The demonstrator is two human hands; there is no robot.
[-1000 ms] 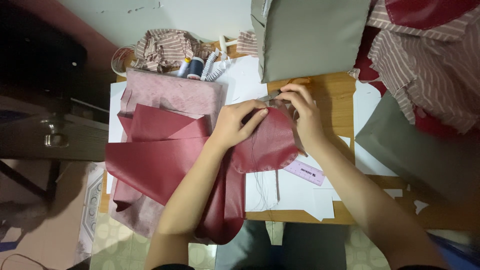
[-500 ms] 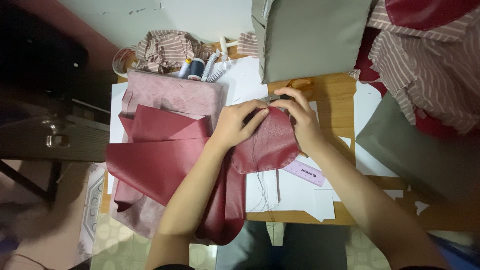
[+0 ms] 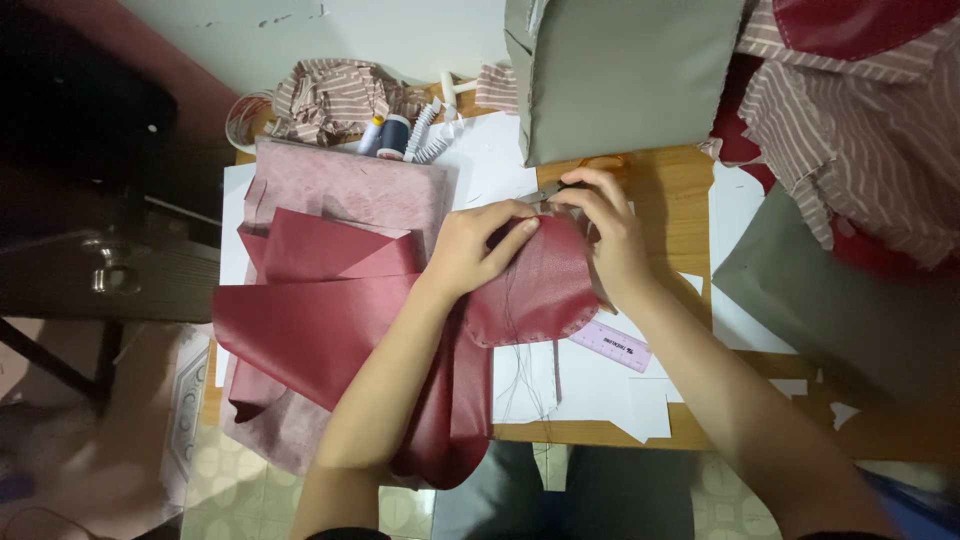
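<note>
Hardly anything has shifted since the earlier frames: both hands stay bent over the same rounded piece, the right one drawn a touch nearer the left.

Largest in view is the wooden counter point(image 3: 660, 200), partly covered by white paper sheets point(image 3: 600, 385). At its far edge stands a grey-green leatherette bag panel point(image 3: 630, 75), upright, and striped red-and-white fabric point(image 3: 850, 130) lies heaped to the far right. On the left half of the counter spreads a stack of dark red leatherette pieces point(image 3: 300, 330), some turned to show a pinkish backing, the lowest hanging over the near edge.

A rounded dark red leatherette piece point(image 3: 535, 290) sits in the middle of the counter, on the white paper, with loose threads trailing from its near edge. The left hand point(image 3: 475, 245) lies flat on its left part, fingers pressing the far edge. The right hand point(image 3: 610, 225) curls over its far right edge, fingers pinching the material just beside the left fingertips.

Orange-handled scissors point(image 3: 590, 170) lie just beyond the hands. A pink plastic ruler point(image 3: 610, 345) rests to the near right of the piece. Thread spools point(image 3: 392, 135) stand at the far edge.
</note>
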